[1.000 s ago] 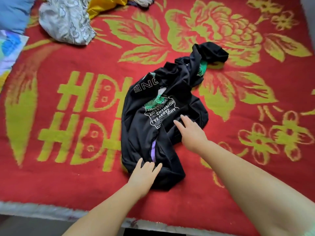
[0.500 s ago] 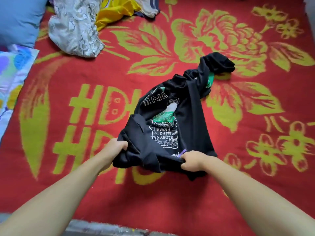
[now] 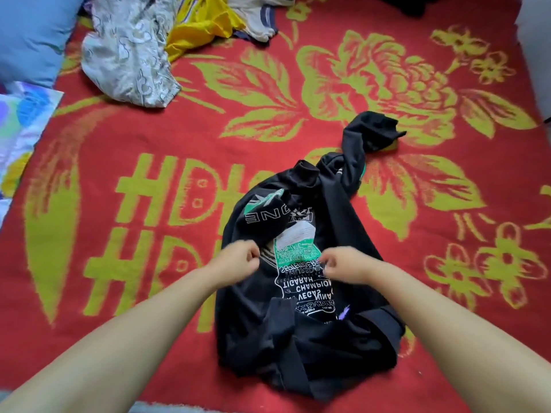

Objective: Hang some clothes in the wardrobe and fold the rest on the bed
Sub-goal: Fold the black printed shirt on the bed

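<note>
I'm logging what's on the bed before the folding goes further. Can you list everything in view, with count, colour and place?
black printed shirt: one, black with green and white print, crumpled at the middle of the blanket, one sleeve trailing toward the upper right.
blanket: one, red with yellow-green flowers and letters, covering the bed.
patterned grey cloth: one, grey-white, bunched at upper left.
yellow garment: one, yellow, top edge, beside the grey cloth.
cream garment with dark trim: one, top edge, right of the yellow one.
blue pillow: one, upper left corner.
multicoloured sheet: one, left edge.
left hand: fingers curled, on the shirt's print area; blurred.
right hand: fingers curled, on the print; blurred.
</note>
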The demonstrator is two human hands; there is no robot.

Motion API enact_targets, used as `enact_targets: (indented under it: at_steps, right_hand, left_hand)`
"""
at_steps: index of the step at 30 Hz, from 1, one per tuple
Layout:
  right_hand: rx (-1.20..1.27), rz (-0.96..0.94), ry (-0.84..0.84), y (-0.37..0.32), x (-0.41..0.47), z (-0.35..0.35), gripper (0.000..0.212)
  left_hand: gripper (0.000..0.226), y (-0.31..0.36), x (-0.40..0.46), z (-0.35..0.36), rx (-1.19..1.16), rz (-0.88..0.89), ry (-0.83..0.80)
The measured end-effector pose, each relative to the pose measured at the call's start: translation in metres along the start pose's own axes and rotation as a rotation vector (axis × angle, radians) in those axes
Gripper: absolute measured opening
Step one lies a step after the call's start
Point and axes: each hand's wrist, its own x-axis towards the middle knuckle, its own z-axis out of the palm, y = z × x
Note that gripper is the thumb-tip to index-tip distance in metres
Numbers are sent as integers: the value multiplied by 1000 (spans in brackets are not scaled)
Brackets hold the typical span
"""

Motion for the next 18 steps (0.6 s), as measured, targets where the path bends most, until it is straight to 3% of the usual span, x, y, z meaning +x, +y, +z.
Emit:
enact_targets:
  at_steps: [3, 6, 7, 9, 11, 13, 15, 18]
  right_hand:
    - [126, 19, 408, -13, 38, -39, 35]
    - [134, 9, 580, -23, 74, -73, 47]
    - [74, 9, 595, -24, 84, -81, 55]
    - [-111, 28, 528, -20, 100, -92, 75]
    - [-177, 99, 390, -11, 108, -96, 94]
    - [-207, 182, 256, -2, 109, -90, 103]
    - [-339, 245, 183, 3, 107, -78, 93]
    - [-491, 277, 83, 5, 99, -62, 50]
  left_hand:
    - [41, 8, 43, -25, 50, 10, 309]
    - [82, 24, 81, -32, 153, 39, 211]
    - [86, 28, 90, -27, 204, 33, 163]
    - [66, 28, 100, -15, 205, 26, 125]
    - [31, 20, 95, -7, 53, 78, 138]
    - [16, 2, 77, -8, -98, 109, 168]
    - [18, -25, 50, -22, -176, 86, 263]
    - [13, -80, 18, -45, -145, -68, 446]
